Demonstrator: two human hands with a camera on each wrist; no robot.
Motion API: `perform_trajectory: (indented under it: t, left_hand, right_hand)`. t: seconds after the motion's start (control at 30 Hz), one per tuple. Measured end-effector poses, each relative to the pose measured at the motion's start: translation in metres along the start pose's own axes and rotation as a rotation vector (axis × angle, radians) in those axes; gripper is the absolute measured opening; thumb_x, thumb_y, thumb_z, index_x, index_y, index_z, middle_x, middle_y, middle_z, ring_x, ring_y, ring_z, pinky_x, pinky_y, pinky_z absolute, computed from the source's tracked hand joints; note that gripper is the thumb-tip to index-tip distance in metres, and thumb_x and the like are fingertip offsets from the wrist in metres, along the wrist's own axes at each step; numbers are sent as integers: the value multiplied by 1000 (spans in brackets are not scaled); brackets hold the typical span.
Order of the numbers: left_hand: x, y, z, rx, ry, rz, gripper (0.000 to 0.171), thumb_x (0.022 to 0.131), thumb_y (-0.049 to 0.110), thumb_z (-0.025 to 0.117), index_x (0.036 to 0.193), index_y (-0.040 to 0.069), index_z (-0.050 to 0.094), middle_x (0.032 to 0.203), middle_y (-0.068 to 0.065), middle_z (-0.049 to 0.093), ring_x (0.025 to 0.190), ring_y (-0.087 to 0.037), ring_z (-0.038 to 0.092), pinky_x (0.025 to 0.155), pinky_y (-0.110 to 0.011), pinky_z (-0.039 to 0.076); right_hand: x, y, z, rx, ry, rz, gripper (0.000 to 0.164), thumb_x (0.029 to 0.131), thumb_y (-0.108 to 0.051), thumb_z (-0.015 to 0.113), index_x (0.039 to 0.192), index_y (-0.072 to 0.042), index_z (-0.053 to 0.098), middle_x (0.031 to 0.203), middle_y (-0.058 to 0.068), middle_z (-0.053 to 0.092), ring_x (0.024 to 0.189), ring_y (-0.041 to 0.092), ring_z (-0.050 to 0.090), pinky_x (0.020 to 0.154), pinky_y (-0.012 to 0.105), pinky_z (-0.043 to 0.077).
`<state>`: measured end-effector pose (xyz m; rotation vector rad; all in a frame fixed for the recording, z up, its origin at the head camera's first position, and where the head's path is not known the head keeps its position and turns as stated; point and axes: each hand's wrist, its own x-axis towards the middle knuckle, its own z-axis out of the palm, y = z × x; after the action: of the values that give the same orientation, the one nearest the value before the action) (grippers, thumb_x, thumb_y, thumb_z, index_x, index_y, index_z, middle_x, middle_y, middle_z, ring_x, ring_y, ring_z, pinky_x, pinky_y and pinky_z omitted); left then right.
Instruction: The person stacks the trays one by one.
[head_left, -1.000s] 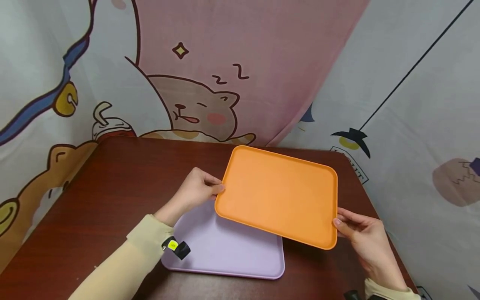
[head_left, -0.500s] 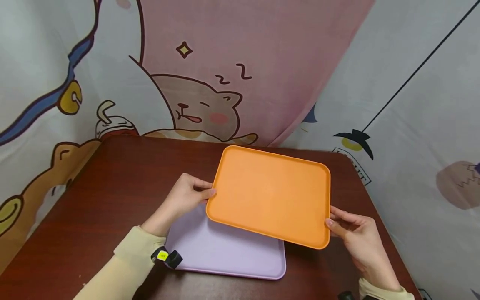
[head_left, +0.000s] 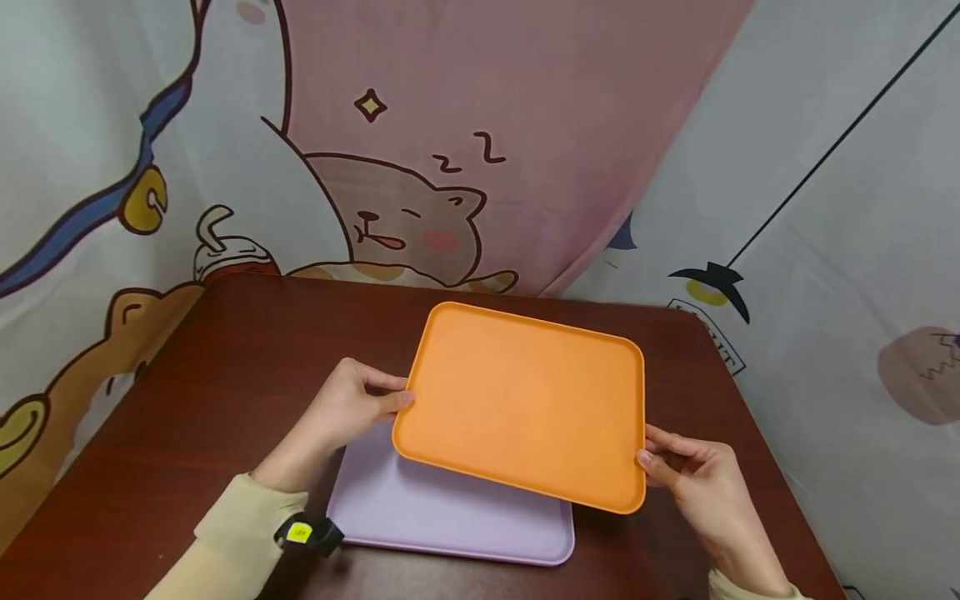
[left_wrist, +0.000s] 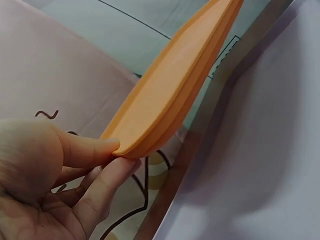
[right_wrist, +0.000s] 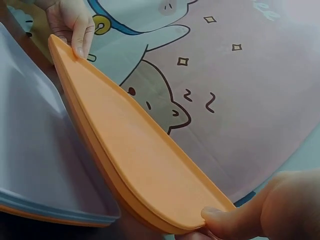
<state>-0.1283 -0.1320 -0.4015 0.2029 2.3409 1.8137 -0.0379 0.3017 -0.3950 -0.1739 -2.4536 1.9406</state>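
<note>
Both hands hold an orange rectangular tray with a low raised rim, tilted above the table. My left hand pinches its left short side between thumb and fingers. At the lower right of the same tray, my right hand grips the edge, thumb on top. Beneath it lies a lavender tray, whose far right part is hidden by the orange one. In the right wrist view, the lavender tray tops a stack, with a bluish rim and an orange rim showing below.
The trays are over a dark reddish-brown wooden table. Behind it and along both sides hangs a curtain printed with cartoon animals, close to the table's edges.
The orange tray, held by both hands throughout, has shifted left and slightly toward me, covering more of the lavender tray's width. The lavender tray stays about where it was.
</note>
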Motion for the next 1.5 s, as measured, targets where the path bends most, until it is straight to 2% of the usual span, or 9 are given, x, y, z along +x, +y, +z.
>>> perform_trajectory:
  t: [0.2, 0.37, 0.53, 0.8, 1.13, 1.37, 1.5]
  left_hand:
    - [-10, -1, -13, -30, 13, -29, 22, 89, -2, 83, 107, -13, 78, 104, -24, 76, 81, -27, 77, 68, -41, 64]
    - [-20, -6, -20, 11, 13, -36, 19, 89, -1, 83, 104, -11, 79, 96, -19, 76, 78, -24, 75, 68, -40, 64]
    - [-33, -15, -22, 43, 34, -55, 19, 90, 0, 83, 105, -10, 79, 96, -19, 76, 79, -23, 75, 67, -36, 64]
    - [-46, -24, -25, 43, 55, -102, 22, 91, 0, 82, 108, -13, 77, 97, -21, 76, 80, -25, 75, 66, -37, 64]
    - [-58, -35, -34, 18, 62, -160, 19, 92, 0, 81, 107, -12, 78, 97, -20, 77, 83, -25, 76, 68, -36, 64]
    - [-66, -44, -32, -3, 75, -178, 17, 93, -3, 79, 105, -14, 77, 95, -20, 77, 82, -23, 75, 68, -35, 64]
    - [-68, -49, -32, -8, 74, -178, 16, 93, -4, 78, 105, -15, 77, 95, -20, 77, 82, -23, 75, 68, -35, 64]
  right_hand:
    - [2, 1, 10, 5, -24, -5, 43, 92, 12, 75, 133, 17, 63, 105, 11, 76, 86, 16, 73, 70, 33, 64]
    - [1, 1, 17, -22, -57, -6, 42, 92, 14, 74, 132, 17, 63, 112, 21, 73, 86, 16, 73, 70, 33, 64]
    - [-3, 2, 24, -27, -103, -4, 42, 92, 16, 72, 132, 19, 62, 117, 29, 69, 87, 17, 73, 72, 33, 64]
    - [-5, 6, 35, -27, -109, -6, 39, 90, 17, 73, 128, 20, 64, 109, 26, 70, 84, 16, 72, 70, 35, 64]
    - [-3, 12, 49, -57, -155, 43, 41, 89, 14, 76, 128, 19, 65, 102, 21, 73, 82, 16, 72, 68, 32, 63]
    - [-3, 17, 52, -49, -232, 31, 42, 91, 13, 74, 130, 22, 61, 102, 24, 74, 81, 16, 72, 68, 32, 63]
    - [-2, 19, 54, -50, -244, 34, 42, 91, 13, 74, 129, 23, 61, 101, 24, 74, 80, 16, 72, 67, 34, 64]
